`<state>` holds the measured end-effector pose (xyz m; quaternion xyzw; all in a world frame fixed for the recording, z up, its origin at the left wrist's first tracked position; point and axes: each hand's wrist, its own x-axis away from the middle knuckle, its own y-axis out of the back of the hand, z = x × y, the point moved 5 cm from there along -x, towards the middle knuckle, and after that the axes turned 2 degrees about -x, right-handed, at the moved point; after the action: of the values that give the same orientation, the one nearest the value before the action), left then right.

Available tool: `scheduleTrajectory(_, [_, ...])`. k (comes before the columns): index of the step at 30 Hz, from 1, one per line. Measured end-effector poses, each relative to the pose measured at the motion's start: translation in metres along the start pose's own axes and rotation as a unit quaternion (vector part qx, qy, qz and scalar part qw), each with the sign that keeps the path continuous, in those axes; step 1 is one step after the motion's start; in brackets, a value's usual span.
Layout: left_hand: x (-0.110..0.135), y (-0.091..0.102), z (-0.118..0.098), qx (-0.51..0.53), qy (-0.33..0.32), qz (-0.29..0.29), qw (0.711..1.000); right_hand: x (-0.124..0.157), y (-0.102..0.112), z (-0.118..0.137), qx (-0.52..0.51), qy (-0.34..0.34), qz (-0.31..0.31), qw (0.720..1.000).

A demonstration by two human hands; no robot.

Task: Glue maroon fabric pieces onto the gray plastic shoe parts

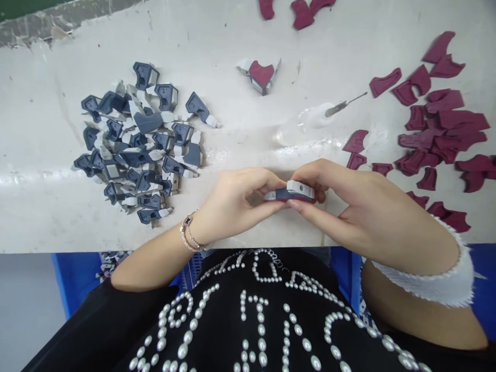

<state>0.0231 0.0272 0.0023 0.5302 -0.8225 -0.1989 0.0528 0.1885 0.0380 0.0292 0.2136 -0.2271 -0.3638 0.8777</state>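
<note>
Near the table's front edge, a small plastic piece (290,193) in blue-grey and light grey, with maroon along its underside, is pinched between both my hands. My left hand (244,204) grips its left end between thumb and fingers. On its right end, my right hand (344,206) closes with thumb and fingertips. Fingers cover parts of the piece. Beyond them lies a similar piece with a maroon face (261,74) and light grey arms. To its right is a thin pointed metal tool (344,106).
A heap of blue-grey and light grey plastic pieces (143,124) spreads over the left of the white table (232,139). Loose maroon parts (445,124) are scattered at the right, a few more at the far edge (302,14). Blue bins (70,279) stand below the table edge.
</note>
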Motion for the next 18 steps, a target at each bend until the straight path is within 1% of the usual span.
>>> scheduleTrajectory(4, [0.0002,0.0017,-0.0022,-0.008,0.0,0.0,1.0,-0.0008,-0.0021,0.0056,0.013,0.014,-0.011,1.0])
scheduleTrajectory(9, [-0.0002,0.0028,-0.0015,0.043,0.023,0.001,0.999,-0.0002,0.0022,0.0079,0.032,0.017,-0.016,0.999])
scheduleTrajectory(11, [-0.0001,0.0025,-0.002,0.048,0.024,0.003,0.999,0.0006,0.0036,0.0088,0.039,0.024,-0.016,0.999])
scheduleTrajectory(14, [0.0006,0.0024,-0.0038,0.011,0.0,-0.006,1.0,0.001,0.004,0.0088,0.04,0.021,-0.022,0.999])
scheduleTrajectory(16, [0.0011,0.0018,-0.0048,-0.019,-0.024,-0.012,0.999,0.0005,0.0037,0.0067,0.026,0.003,-0.025,0.999])
scheduleTrajectory(18, [0.0011,0.0007,-0.0045,-0.023,-0.039,-0.014,0.999,-0.0006,0.0039,0.0025,0.002,-0.025,-0.033,0.999])
